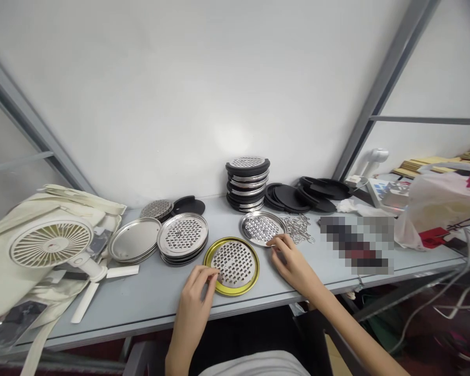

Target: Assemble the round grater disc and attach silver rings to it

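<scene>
In the lower centre of the frame we see a round silver metal disc with many raised holes [234,263], which lies inside a shiny gold-coloured round metal dish [235,291] on the grey-blue flat surface [141,297]. Our left hand [196,296] is at the lower left edge of this dish. Its fingers are bent and the tips come over the rim, but we cannot tell if they pinch it. Our right hand [292,263], right of centre, has its curved fingers at the near rim of a round silver metal grater plate [261,228]; we cannot tell if they grasp this plate or only touch it. Just beside the plate, to its right, lies a pile of small silver metal rings [297,228]. Left of the dish stands a low stack of round silver grater plates [183,236].
</scene>
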A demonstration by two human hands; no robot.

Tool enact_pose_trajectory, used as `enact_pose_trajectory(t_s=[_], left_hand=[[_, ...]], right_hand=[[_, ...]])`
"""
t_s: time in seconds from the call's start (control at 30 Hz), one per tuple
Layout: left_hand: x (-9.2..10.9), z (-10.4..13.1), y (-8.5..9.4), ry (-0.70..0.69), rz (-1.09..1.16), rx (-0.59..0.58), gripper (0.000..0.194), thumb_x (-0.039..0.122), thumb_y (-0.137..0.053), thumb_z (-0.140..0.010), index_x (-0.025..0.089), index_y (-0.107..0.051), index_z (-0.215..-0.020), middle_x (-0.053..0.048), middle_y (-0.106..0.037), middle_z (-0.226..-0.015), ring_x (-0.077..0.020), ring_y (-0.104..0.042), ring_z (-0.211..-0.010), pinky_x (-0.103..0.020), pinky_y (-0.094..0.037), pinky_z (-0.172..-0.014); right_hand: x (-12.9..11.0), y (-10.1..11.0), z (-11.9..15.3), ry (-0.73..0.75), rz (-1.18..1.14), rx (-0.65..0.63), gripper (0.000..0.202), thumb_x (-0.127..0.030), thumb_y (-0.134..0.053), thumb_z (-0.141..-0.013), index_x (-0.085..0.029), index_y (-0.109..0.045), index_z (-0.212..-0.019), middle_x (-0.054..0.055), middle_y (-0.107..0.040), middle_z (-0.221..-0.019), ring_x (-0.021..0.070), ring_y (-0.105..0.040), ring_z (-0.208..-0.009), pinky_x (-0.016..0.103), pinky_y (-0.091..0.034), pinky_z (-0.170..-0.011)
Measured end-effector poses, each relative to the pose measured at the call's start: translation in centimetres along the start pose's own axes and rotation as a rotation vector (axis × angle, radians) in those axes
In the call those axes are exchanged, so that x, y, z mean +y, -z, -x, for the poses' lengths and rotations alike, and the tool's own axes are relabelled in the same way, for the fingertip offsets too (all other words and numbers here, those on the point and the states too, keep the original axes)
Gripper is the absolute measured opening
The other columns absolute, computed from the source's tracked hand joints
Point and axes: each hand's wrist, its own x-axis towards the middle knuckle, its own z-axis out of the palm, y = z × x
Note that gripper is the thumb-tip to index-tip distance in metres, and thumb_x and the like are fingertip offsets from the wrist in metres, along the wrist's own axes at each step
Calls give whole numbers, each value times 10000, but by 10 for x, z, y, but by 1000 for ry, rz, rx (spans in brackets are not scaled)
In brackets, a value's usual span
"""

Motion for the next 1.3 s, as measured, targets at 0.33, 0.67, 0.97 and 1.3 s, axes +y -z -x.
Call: enact_pose_trajectory(t_s=[0.33,0.67,0.97,1.3], left_hand=[[-2,20,-27,-173,-221,412,137,88,-522,-820,187,-591,-885,-43,-615,-829,-156,-571,-812,-281,-452,-752],[-10,25,-38,-231,-417,491,144,90,-544,-787,188,-621,-859,-43,-660,-804,-151,-600,-751,-265,-419,-701],[-9,26,-37,-216,-445,476,137,101,-564,-778,201,-618,-855,-21,-632,-718,-144,-558,-665,-267,-384,-652],[-9,26,-39,-228,-453,493,153,85,-568,-768,196,-615,-863,-24,-629,-732,-144,-550,-677,-267,-381,-658]], right_hand=[[-50,-24,-5,221,43,-234,397,-292,-412,-946,-226,-406,-1337,106,-402,-1379,236,-326,-1290,440,-311,-1069],[-53,-24,-6,234,148,-283,362,-326,-375,-962,-226,-513,-1281,111,-438,-1379,240,-349,-1287,455,-333,-1050],[-57,-22,-5,311,202,-288,391,-342,-393,-953,-288,-470,-1333,85,-455,-1379,252,-421,-1216,473,-394,-988],[-56,-25,-3,270,269,-245,371,-344,-377,-959,-277,-510,-1298,125,-450,-1326,265,-433,-1171,469,-380,-969]])
